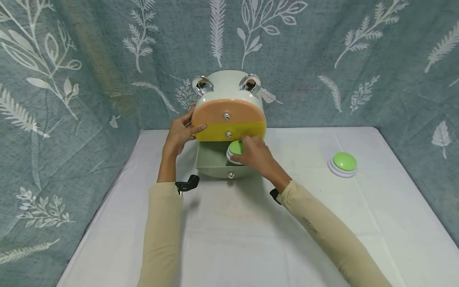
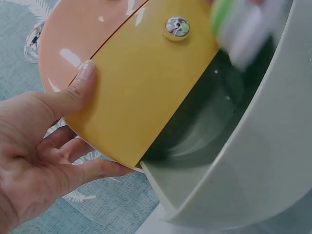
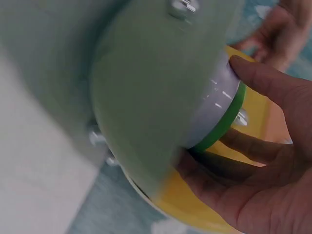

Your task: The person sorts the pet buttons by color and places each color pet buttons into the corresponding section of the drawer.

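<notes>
A small drawer cabinet (image 1: 227, 87) with a white top, silver ear-like rings and orange and yellow drawer fronts stands at the back of the table. Its bottom pale green drawer (image 1: 215, 172) is pulled out. My left hand (image 1: 178, 133) holds the cabinet's left side, thumb on the yellow front (image 2: 131, 92) and fingers along the edge. In my right hand (image 1: 259, 156), a round push button (image 1: 235, 148) with a green top and white base is gripped by the rim. It is tilted over the drawer's opening, as the right wrist view shows.
A second green and white push button (image 1: 344, 162) sits on the white-covered table (image 1: 305, 239) to the right. Blue-grey curtains (image 1: 294, 52) with white leaf prints hang behind and at both sides.
</notes>
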Available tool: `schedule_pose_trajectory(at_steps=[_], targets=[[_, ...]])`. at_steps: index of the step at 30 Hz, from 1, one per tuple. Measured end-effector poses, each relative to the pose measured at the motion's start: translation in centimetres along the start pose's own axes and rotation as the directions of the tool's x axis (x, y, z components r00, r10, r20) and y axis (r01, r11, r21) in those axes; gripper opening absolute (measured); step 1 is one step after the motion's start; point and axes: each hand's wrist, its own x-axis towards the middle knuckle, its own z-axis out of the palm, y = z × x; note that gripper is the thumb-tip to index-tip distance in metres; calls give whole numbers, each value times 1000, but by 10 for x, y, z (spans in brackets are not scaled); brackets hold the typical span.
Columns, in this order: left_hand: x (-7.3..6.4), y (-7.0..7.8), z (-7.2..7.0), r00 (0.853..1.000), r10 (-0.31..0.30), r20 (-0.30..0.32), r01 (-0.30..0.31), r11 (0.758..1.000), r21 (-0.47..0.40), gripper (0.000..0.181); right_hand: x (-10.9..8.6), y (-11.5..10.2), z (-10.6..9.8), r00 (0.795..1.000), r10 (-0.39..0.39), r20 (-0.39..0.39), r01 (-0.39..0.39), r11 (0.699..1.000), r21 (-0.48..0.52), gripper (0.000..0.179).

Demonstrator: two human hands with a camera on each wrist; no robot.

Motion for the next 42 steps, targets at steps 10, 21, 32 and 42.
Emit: schedule_pose_trajectory(at_steps=[10,21,32,42], targets=[[-1,-1,0,1000,-2,7,3,1000,-5,85,20,9,34,999,19,32,-17,998,-60,43],[-2,-6,1,1000,-3,-7,3,1000,-13,82,16,16,32,999,-7,53,6,1000,20,46],[-3,-3,-2,1000,23,-6,-24,1000,-21,82,-25,47,-30,941,14,-337,-15,1000,0,19],[-3,-4,3,1000,7,0,-7,1000,-16,83,-75,164,-96,918,382,-109,-396,900,-182,58]])
